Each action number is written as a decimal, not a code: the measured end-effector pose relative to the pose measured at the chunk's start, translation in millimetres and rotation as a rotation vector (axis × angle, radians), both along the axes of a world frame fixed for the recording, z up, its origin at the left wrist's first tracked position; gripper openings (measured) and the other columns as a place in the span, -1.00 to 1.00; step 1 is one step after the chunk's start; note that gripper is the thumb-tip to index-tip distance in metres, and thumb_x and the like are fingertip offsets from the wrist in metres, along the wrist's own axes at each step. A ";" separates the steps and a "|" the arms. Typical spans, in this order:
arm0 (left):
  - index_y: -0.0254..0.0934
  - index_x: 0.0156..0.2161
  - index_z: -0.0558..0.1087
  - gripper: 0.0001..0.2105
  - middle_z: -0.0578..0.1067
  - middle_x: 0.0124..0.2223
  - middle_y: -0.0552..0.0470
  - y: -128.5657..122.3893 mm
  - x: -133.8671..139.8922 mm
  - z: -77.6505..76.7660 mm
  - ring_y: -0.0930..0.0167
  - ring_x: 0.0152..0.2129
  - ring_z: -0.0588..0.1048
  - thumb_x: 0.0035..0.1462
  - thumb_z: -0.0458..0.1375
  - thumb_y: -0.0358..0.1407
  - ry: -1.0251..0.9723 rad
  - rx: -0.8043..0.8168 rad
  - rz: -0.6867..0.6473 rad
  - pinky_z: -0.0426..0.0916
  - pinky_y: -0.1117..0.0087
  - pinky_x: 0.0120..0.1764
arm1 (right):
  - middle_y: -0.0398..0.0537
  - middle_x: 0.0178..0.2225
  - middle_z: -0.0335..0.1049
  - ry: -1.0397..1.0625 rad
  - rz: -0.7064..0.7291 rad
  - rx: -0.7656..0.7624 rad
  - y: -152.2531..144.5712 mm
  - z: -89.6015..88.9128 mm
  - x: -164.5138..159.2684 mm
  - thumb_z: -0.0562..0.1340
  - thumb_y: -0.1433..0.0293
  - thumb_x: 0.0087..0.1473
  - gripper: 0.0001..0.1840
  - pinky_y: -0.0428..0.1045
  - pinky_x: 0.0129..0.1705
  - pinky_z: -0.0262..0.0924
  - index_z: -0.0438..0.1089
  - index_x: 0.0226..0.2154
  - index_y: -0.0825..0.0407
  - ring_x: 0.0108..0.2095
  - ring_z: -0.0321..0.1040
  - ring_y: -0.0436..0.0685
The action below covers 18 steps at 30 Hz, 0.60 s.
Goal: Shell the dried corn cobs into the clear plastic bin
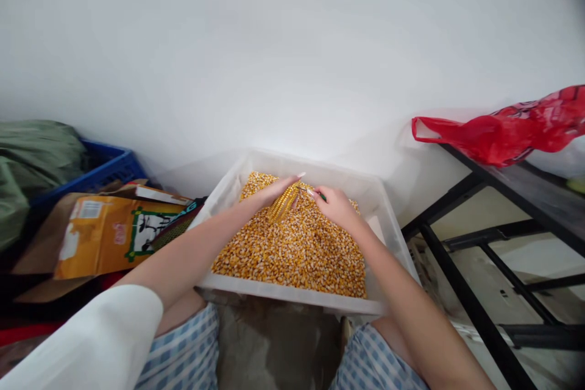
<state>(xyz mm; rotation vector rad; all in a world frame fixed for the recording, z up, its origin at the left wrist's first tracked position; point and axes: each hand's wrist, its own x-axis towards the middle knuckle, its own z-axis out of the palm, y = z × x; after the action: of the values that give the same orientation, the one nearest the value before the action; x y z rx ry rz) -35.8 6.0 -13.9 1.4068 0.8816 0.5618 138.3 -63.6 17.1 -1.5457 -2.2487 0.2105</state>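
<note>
Left grip (276, 188) is grasping an ear of corn (285, 201); right grip (336, 204) is clenched on a slim item with a green part (323, 197) showing between the fingers. From my remote feed I cannot establish what that item is.

I record the ear tilted, within the tub, nearer the far edge than the near one and roughly midway between left and right. Principal hazard, in my judgement: the right grip works just beside the left fingertips, so if the item is hard or pointed, a slip off the ear could catch them. A loose left hold would let the ear roll and invite that slip.

Around the ear lie loose kernels (297, 256), spread from the far left corner to the near edge. I judge that kernels thrown hard could clear the rim. The right side shows bare floor and wall, so spread there is less of a concern.

The white tub (292, 292) has its far edge close to the wall (292, 61); its near edge reaches the person's checked clothing (183, 350). I cannot tell what bears its weight. Should the legs carry any of it, a shifted knee could tip kernels over the near edge.

Beyond the left edge I note a torn orange carton (98, 237); beyond the right, a black metal frame (461, 286), which a swinging right elbow might strike.
</note>
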 end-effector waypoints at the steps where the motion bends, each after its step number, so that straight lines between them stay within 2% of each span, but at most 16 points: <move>1: -0.30 -0.44 0.33 -0.48 0.39 -0.61 0.00 -0.3 0.3 -0.2 0.40 -0.65 0.36 -0.09 -0.13 0.17 0.008 0.002 0.007 0.26 0.39 -0.52 | -0.03 -0.40 0.39 -0.004 0.001 -0.003 -0.3 0.8 -0.3 -0.07 0.24 0.13 -0.64 -0.15 -0.37 -0.03 0.34 -0.28 0.07 -0.41 0.27 0.00; 8: -0.32 -0.38 0.33 -0.53 0.39 -0.58 0.04 1.5 0.6 -3.0 0.43 -0.65 0.36 -0.04 -0.11 0.09 -0.035 0.053 0.034 0.28 0.39 -0.46 | -0.02 -0.40 0.39 -0.041 -0.018 -0.018 0.5 0.2 0.0 -0.06 0.23 0.12 -0.63 -0.15 -0.38 -0.04 0.36 -0.29 0.08 -0.42 0.26 0.00; 18: -0.32 -0.34 0.37 -0.53 0.43 -0.56 0.03 2.3 -0.1 -3.7 0.38 -0.58 0.40 -0.04 -0.08 0.09 0.036 0.083 0.084 0.27 0.39 -0.46 | -0.01 -0.39 0.39 -0.024 -0.003 -0.020 1.5 -1.7 -1.5 -0.05 0.24 0.12 -0.65 -0.14 -0.34 -0.01 0.35 -0.29 0.07 -0.38 0.27 0.02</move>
<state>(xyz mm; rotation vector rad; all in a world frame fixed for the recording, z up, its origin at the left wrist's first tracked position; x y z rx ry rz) -35.9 8.3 -17.6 1.4640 0.9591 0.6445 136.8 -62.1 15.4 -1.5699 -2.2690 0.2151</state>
